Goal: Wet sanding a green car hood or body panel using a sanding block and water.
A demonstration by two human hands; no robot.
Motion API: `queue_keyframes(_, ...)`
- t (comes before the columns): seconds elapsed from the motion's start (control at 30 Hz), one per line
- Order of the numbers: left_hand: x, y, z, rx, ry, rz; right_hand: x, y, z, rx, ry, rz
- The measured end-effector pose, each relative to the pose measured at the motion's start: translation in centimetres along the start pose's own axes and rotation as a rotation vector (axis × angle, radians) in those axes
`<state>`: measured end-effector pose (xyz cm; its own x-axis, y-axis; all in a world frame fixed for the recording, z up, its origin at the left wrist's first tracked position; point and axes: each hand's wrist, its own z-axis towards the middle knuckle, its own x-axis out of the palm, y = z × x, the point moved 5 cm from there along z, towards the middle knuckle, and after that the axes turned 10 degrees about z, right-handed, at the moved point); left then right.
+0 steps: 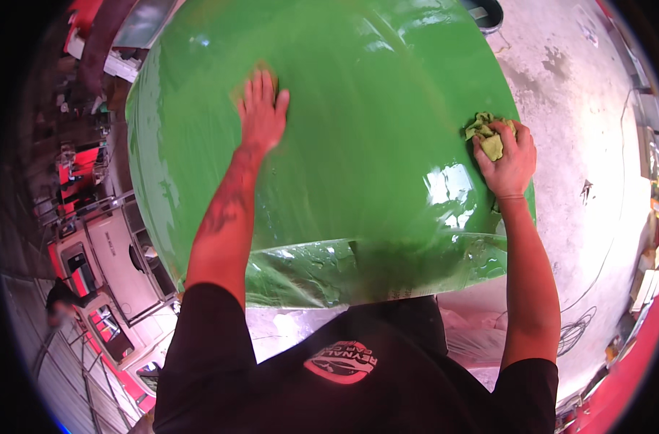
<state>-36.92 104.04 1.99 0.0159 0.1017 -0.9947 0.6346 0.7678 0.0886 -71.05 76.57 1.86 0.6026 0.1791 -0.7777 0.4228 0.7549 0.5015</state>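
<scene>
A large, glossy green car panel (344, 159), probably a hood, spreads out in front of me, wet and streaked in places. On its left half my left hand (263, 116) lies with outstretched fingers, pressing a thin yellowish-brown piece (239, 91) against the paint. Motion smears that piece, and most of it is hidden under the fingers, so its kind is unclear. Near the panel's right edge my right hand (510, 159) grips a crumpled yellow-green cloth (491, 147). Clear plastic sheeting (300, 271) with water drops on it covers the panel's near edge, close to my body.
A dark bucket (486, 14) stands beyond the panel's far right corner. Pale concrete floor (575, 152) runs along the right, with a coiled cable (577, 329) on it. A light-coloured vehicle (116, 260) is at the left, below cluttered shelving.
</scene>
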Motion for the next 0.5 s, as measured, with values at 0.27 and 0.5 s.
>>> queue_keyframes(0.27, 2.5, -6.1, -23.7, 0.165, 0.182, -0.033, -0.5, -0.9, -0.3, 0.01, 0.003, -0.046)
queue_keyframes(0.5, 1.5, -1.7, -13.1, 0.112, 0.022, 0.06, -0.7, -0.5, -0.1, 0.0, -0.001, -0.007)
